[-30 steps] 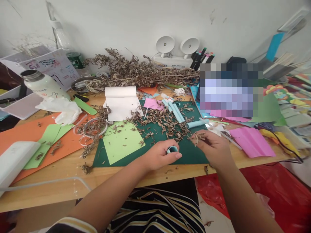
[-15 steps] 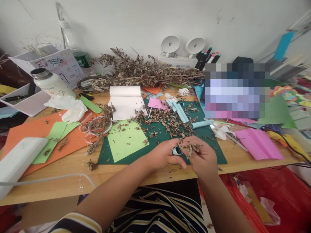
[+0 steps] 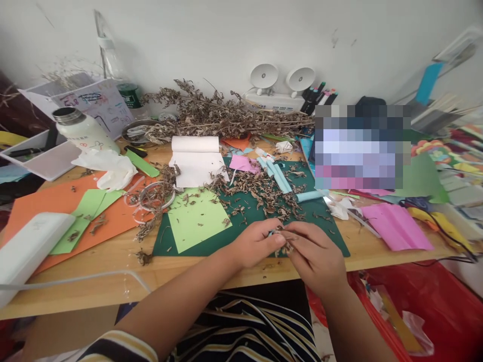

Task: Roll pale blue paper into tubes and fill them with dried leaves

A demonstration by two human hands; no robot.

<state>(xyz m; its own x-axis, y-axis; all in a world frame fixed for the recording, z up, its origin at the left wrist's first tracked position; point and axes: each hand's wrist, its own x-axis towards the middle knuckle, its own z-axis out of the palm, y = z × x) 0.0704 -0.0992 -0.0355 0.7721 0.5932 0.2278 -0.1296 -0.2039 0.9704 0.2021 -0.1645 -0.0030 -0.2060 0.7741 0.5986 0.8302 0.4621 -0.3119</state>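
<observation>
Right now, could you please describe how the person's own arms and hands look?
The left hand and right hand wear no visible glove, ring or watch. A sleeve with dark, white and yellow stripes shows on the left arm; none shows on the right arm. Both forearms are bare.

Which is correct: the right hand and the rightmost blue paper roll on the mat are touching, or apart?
Apart. The head view shows green mat between the right hand and the blue paper roll, which lies farther back.
</observation>
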